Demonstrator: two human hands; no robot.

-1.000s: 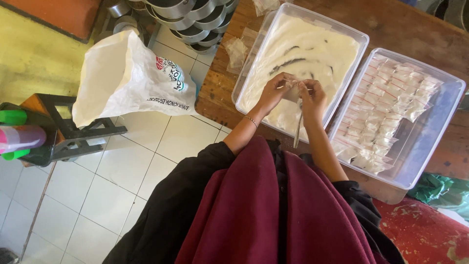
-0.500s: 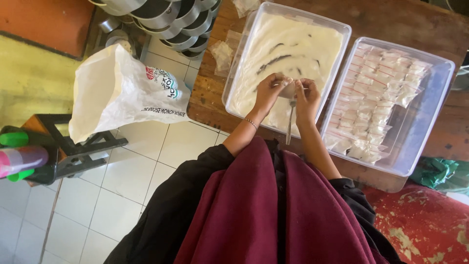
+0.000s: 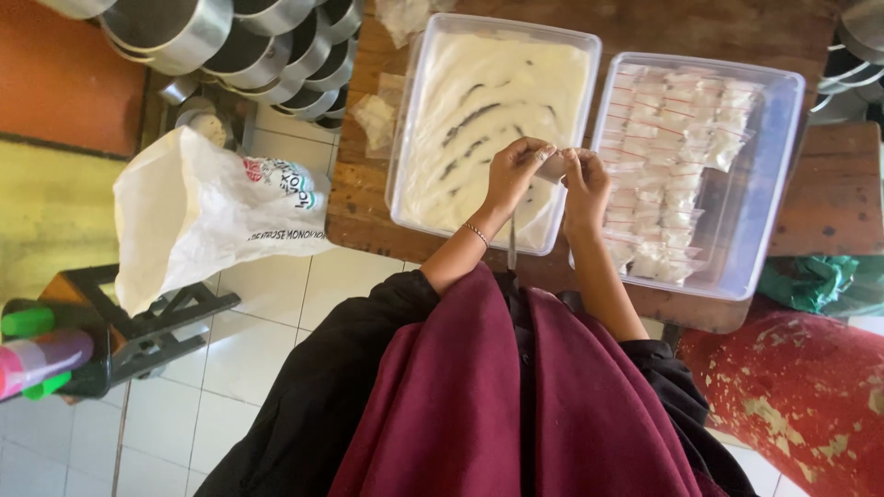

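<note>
Wooden table (image 3: 368, 198) ran across the top of my view, w/ two clear plastic tubs side by side on it. Left tub (image 3: 405, 138) held a smooth white mix w/ dark streaks; right tub (image 3: 783, 184) was packed w/ rows of small filled packets (image 3: 681, 129). A big white plastic sack (image 3: 198, 216) sat on a dark stand to my left, over the tiled floor. Steel pots (image 3: 175, 32) were stacked beyond it, top left. Green bag (image 3: 810, 281) lay at the table's right end.

My left hand (image 3: 516, 175) & right hand (image 3: 585, 179) met above the gap btwn the tubs, fingertips of both pinched shut on one small clear pouch (image 3: 552, 166). Pouch was up off the table, just over the left tub's right rim. Thin bracelet (image 3: 476, 233) on my left wrist.
</note>
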